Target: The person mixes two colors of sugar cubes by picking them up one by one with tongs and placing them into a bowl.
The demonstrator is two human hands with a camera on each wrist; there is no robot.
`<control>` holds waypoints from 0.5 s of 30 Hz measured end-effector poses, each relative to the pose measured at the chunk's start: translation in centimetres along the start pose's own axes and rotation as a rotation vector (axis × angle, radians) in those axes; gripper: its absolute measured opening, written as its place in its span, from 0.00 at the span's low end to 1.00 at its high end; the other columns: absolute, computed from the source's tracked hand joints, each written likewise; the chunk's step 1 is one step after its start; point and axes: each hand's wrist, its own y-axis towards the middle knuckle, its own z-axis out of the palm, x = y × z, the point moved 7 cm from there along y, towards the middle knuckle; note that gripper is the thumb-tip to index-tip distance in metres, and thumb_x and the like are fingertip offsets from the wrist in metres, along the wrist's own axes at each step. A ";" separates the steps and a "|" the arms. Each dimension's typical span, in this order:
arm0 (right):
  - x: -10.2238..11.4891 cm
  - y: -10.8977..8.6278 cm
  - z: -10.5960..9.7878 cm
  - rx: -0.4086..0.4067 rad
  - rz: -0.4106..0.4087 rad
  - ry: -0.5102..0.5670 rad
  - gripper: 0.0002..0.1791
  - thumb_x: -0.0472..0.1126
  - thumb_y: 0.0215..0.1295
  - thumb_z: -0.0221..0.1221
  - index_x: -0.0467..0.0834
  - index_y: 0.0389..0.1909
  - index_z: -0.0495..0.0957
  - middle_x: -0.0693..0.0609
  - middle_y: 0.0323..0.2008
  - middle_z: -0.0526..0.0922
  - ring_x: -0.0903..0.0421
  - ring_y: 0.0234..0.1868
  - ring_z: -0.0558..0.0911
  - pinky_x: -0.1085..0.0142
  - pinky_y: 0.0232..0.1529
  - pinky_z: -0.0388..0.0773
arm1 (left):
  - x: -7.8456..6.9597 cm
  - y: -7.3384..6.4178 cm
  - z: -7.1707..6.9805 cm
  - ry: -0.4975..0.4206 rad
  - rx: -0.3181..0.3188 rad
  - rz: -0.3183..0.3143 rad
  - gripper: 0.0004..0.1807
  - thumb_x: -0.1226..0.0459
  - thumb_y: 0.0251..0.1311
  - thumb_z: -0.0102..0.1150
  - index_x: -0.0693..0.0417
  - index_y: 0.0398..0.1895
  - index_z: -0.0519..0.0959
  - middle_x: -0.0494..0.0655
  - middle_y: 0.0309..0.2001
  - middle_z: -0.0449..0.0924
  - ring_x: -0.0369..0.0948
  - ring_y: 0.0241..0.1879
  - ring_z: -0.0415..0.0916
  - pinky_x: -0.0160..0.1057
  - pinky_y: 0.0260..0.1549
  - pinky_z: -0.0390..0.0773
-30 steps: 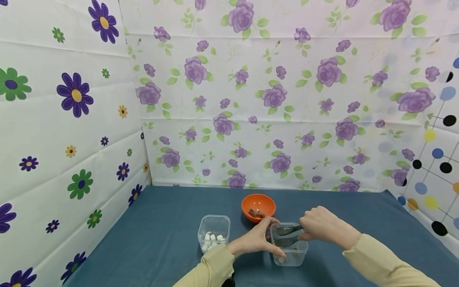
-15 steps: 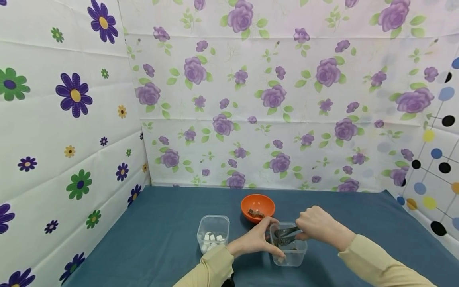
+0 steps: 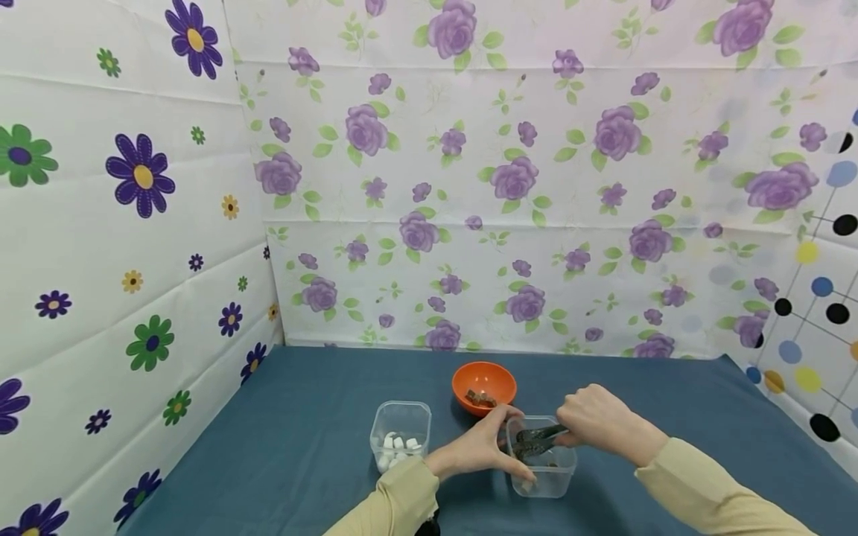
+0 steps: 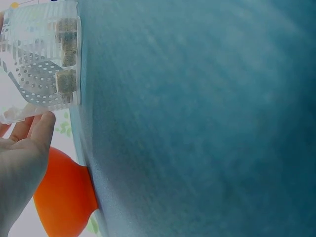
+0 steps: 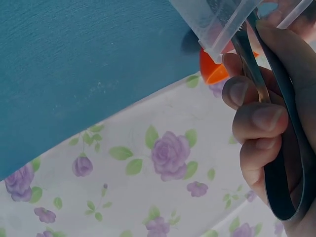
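My left hand (image 3: 477, 445) grips a clear plastic container (image 3: 546, 485) by its left side, thumb at the front and fingers at the back. With my right hand (image 3: 595, 417) I hold dark tongs (image 3: 535, 447), their perforated heads down inside that container. The right wrist view shows my fingers and thumb wrapped round the tong arms (image 5: 277, 185). Through the container wall in the left wrist view, several brown cubes (image 4: 66, 81) show at the bottom, close by a perforated tong head (image 4: 37, 81). Whether the tongs pinch a cube, I cannot tell.
Just behind my left hand stands an orange bowl (image 3: 484, 381) with several brown pieces (image 3: 480, 399) in it. Left of the hand is a second clear container (image 3: 402, 414) holding white pieces (image 3: 399, 444). A blue cloth (image 3: 322, 417) covers the table, with patterned sheets (image 3: 415, 186) hanging around it.
The tong heads have come closer together inside the container, and my right hand has shifted slightly left. My left hand keeps its grip in the same place.
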 end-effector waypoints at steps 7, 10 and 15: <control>-0.7 -0.7 -0.7 -0.010 0.010 0.058 0.25 0.55 0.46 0.66 0.53 0.05 0.61 0.61 0.06 0.51 0.65 0.07 0.55 0.71 0.10 0.53 | -0.1 -0.1 0.1 -0.011 0.004 -0.004 0.37 0.64 0.51 0.65 0.53 0.62 0.56 0.42 0.61 0.56 0.38 0.58 0.59 0.35 0.48 0.67; -1.1 -1.1 -1.2 -0.017 0.018 0.103 0.23 0.54 0.47 0.66 0.53 0.06 0.64 0.62 0.06 0.53 0.66 0.07 0.55 0.71 0.10 0.52 | -0.1 -0.1 0.1 -0.020 0.005 -0.006 0.36 0.64 0.51 0.65 0.52 0.62 0.57 0.41 0.61 0.56 0.39 0.58 0.58 0.34 0.48 0.66; -1.7 -1.9 -2.0 -0.038 0.036 0.167 0.22 0.53 0.48 0.65 0.54 0.08 0.64 0.63 0.08 0.52 0.66 0.09 0.52 0.71 0.12 0.47 | -0.1 -0.1 0.1 -0.027 0.001 -0.013 0.35 0.64 0.52 0.65 0.49 0.60 0.58 0.39 0.59 0.57 0.37 0.57 0.59 0.34 0.48 0.66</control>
